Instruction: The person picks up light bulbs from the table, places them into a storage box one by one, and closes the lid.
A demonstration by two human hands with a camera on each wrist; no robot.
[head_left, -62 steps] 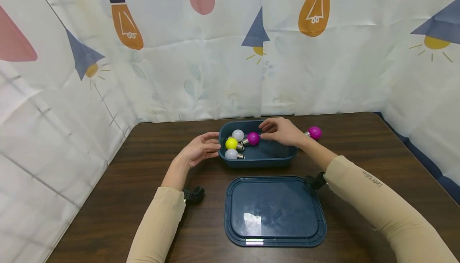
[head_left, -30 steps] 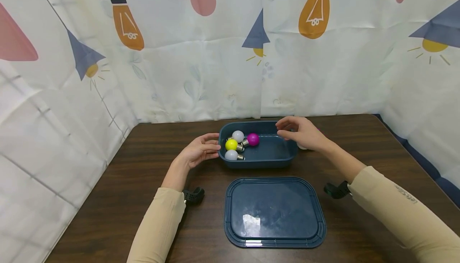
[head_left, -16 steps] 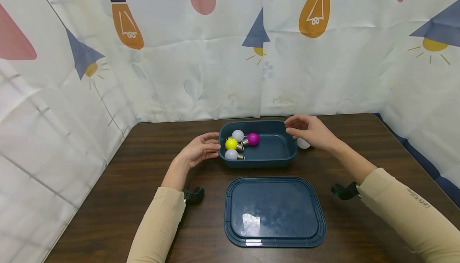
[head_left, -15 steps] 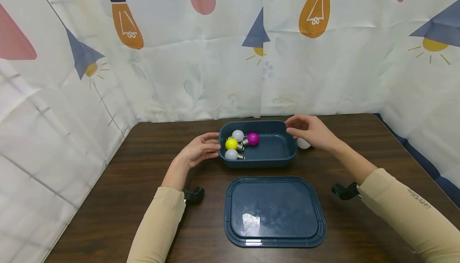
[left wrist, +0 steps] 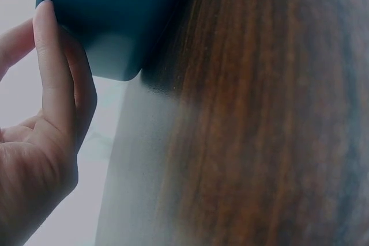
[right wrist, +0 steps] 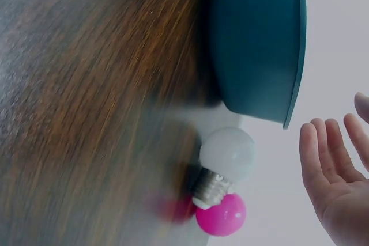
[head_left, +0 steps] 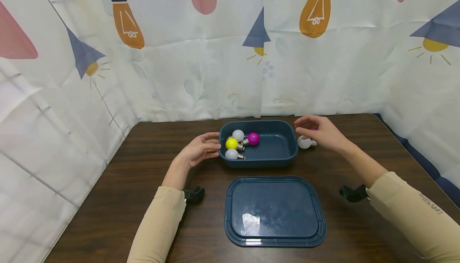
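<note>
A blue plastic box holds light bulbs: a magenta bulb, a yellow bulb and two white ones, all toward its left end. My left hand touches the outside of that end with fairly straight fingers; the left wrist view shows fingertips at the rim. Past the right end, my right hand hovers with loosely bent fingers and holds nothing. Just below it, a white bulb lies on the table beside the box. A second magenta bulb lies behind it, mostly hidden by the hand in the head view.
A blue lid lies flat on the brown wooden table, in front of the box. Behind the table hangs a white cloth printed with lamps and bulbs. Each wrist carries a black strap.
My right hand has moved rightward from above the box to beyond its right end, uncovering the white bulb there. My left hand and the bulbs in the box stay where they were.
</note>
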